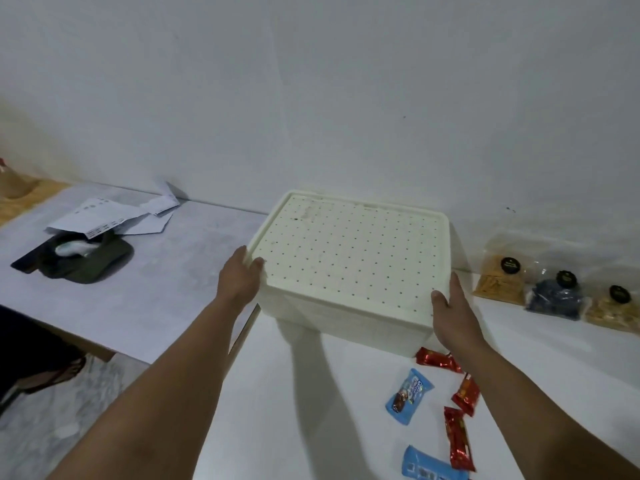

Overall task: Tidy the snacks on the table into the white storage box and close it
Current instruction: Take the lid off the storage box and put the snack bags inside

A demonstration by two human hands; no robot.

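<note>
The left hand [239,271] has its grip on the near left corner of the lid [349,251], with the thumb on top and the fingers spread along the edge. The right hand [453,313] has its grip on the near right corner, thumb on top and fingers down the side. Both hands hold the lid on the white box [346,323]. The lid is on the box and has many small dots in rows.

The box sits on the white tabletop [311,410], close to the wall. Just in front of the box, near the right arm, lie the snacks. There is a red pack [437,359] touching the box's near corner, a second red pack [467,396] and a third red pack [459,439] below it. A blue pack [408,396] lies to their left, and another blue pack [429,467] lies at the bottom edge.

To the right of the box, by the wall, are three clear bags [554,289] with black round stickers. To the left is a grey tabletop with papers [114,216] and a dark pouch [83,258] on it.
</note>
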